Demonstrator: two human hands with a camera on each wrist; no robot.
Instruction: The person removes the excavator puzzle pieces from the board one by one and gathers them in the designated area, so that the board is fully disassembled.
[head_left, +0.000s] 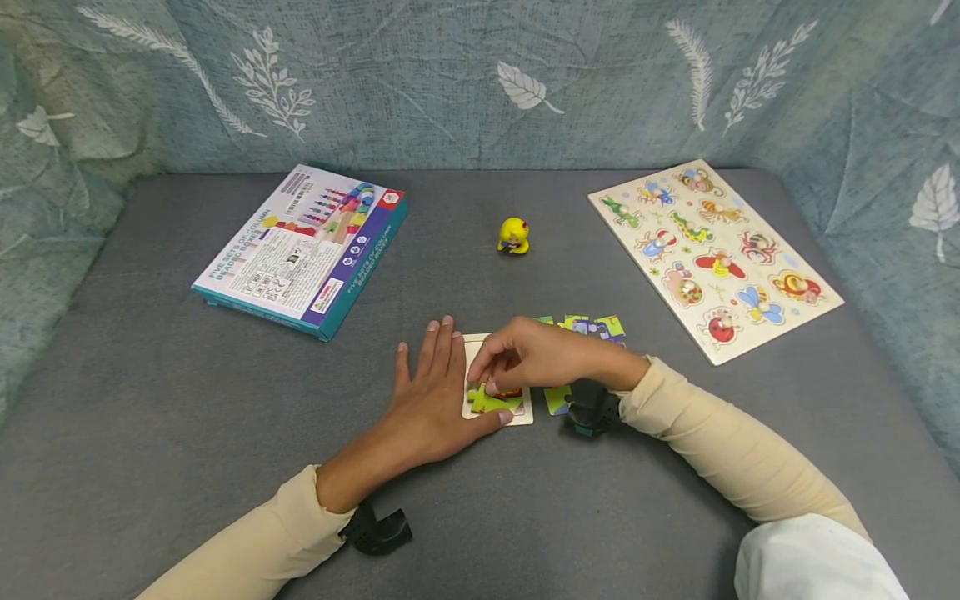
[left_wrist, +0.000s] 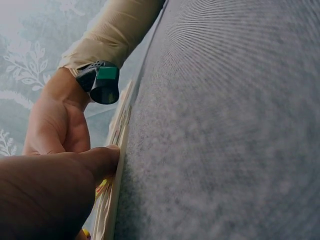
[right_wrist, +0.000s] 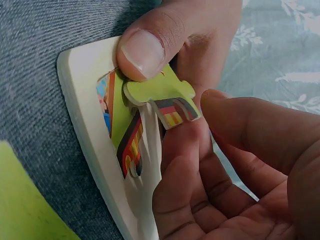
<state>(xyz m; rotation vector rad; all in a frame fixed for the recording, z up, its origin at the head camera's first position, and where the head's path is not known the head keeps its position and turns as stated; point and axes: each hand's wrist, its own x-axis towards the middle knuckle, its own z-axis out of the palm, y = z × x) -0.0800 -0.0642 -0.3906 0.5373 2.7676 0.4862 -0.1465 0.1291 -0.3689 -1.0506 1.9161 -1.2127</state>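
Note:
A small jigsaw tray with a pale raised border (head_left: 528, 414) lies on the grey table, with a green puzzle piece (head_left: 482, 402) inside it. My left hand (head_left: 432, 408) lies along its left side with straight fingers, and the left thumb (right_wrist: 145, 55) presses down over the near border. Over the tray, my right hand (head_left: 536, 354) pinches a green piece with a red, yellow and black pattern (right_wrist: 172, 107) between thumb and fingertips. That piece is tilted up from the tray in the right wrist view. Part of the picture beneath is hidden by my fingers.
Loose puzzle pieces (head_left: 609, 326) lie right of the tray, partly under my right wrist. A yellow toy figure (head_left: 513, 237) stands farther back. A boxed bead set (head_left: 300, 250) is at the left, a wooden insect board (head_left: 705, 250) at the right. A leaf-patterned cloth (head_left: 450, 83) hangs behind.

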